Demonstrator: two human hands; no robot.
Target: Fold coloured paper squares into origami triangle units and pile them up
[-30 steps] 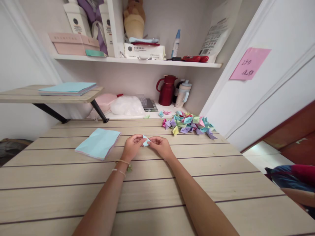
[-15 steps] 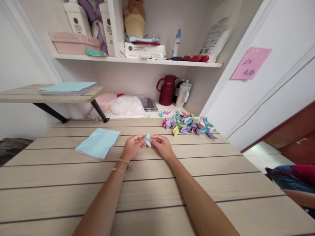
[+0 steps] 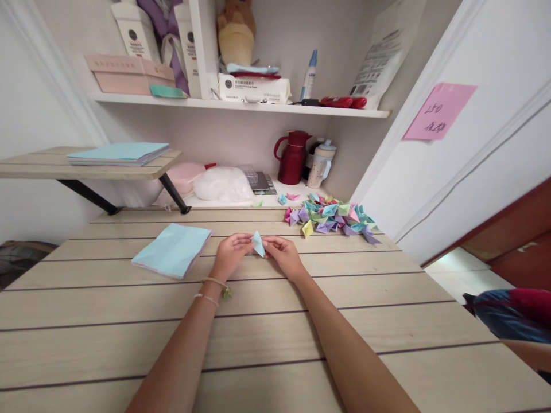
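Between my hands, just above the middle of the wooden table (image 3: 267,327), is a small folded piece of light blue paper (image 3: 258,244) with pointed ends. My left hand (image 3: 232,252) pinches its left side between thumb and fingers. On the other side, my right hand (image 3: 282,254) grips the paper's right edge with its fingertips. Left of my hands lies a stack of light blue paper sheets (image 3: 172,250). A heap of small folded paper boats (image 3: 331,215) in several colours sits beyond my right hand, with a yellow boat (image 3: 307,229) at its near edge.
A raised wooden shelf (image 3: 150,167) on black legs bears more paper sheets (image 3: 118,153) at the left. Behind the table stand a red jug (image 3: 293,158), a speckled cup (image 3: 321,166) and a white plastic bag (image 3: 224,184). Part of another person (image 3: 512,312) shows at the right.
The blue paper has turned in my fingers from a flat, sideways triangle to a more upright, pointed shape. Both hands have stayed in nearly the same place.
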